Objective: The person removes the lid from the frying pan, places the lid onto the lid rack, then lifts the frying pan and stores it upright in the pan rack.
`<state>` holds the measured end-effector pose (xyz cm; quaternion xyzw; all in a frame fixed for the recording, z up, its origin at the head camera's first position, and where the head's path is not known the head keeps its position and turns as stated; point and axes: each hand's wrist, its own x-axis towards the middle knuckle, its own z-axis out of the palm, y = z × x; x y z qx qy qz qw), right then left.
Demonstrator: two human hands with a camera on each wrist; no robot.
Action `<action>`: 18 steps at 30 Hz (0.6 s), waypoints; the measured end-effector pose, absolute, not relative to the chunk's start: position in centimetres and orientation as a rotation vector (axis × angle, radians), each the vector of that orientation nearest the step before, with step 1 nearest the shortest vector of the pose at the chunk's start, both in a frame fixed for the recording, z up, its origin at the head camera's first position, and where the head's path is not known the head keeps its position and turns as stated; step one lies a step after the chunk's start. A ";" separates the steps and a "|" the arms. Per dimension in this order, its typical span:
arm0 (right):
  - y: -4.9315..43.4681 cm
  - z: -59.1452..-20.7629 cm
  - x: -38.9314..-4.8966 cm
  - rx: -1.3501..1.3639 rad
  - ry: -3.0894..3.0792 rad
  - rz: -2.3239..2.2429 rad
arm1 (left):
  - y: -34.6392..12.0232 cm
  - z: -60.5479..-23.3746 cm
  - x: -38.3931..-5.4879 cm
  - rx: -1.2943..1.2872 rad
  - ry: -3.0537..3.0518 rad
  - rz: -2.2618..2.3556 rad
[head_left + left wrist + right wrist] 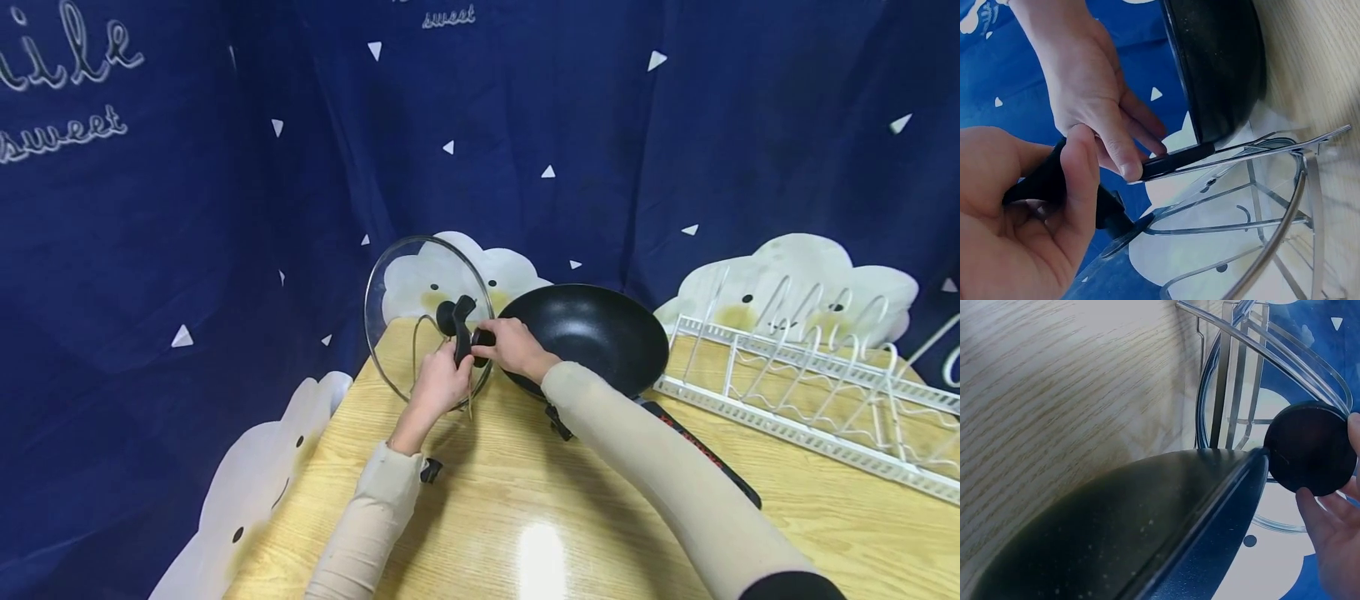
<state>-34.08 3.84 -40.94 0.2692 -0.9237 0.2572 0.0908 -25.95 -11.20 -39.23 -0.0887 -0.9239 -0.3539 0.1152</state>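
A large round glass lid (396, 279) with a metal rim stands tilted up near the table's far left corner. My left hand (437, 382) grips its black handle (462, 329), fingers and thumb wrapped round it. Close beside, my right hand (519, 346) pinches a round black disc (1312, 449) between thumb and fingers. The disc sits at the end of thin metal wires of a stand (1220, 387), which overlaps the lid. In the left wrist view, the disc (1175, 161) shows edge-on, with the right hand's fingertips at its edge.
A black wok (600, 333) sits just right of the right hand, over a flat black cooktop (708, 454). Farther right stands a white wire dish rack (772, 404). The wooden table (480, 517) meets a dark blue curtain (525, 108) with white cloud shapes.
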 end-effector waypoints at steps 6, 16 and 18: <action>4.2 -40.6 -34.0 0.804 -2.757 0.720 | -11.3 -38.5 -25.7 -0.299 -2.714 -1.006; 5.8 -39.3 -33.4 0.816 -2.800 0.616 | -12.4 -36.1 -25.2 -0.238 -2.679 -0.720; 6.7 -38.6 -33.3 0.817 -2.793 0.592 | -12.5 -35.3 -25.3 -0.232 -2.645 -0.696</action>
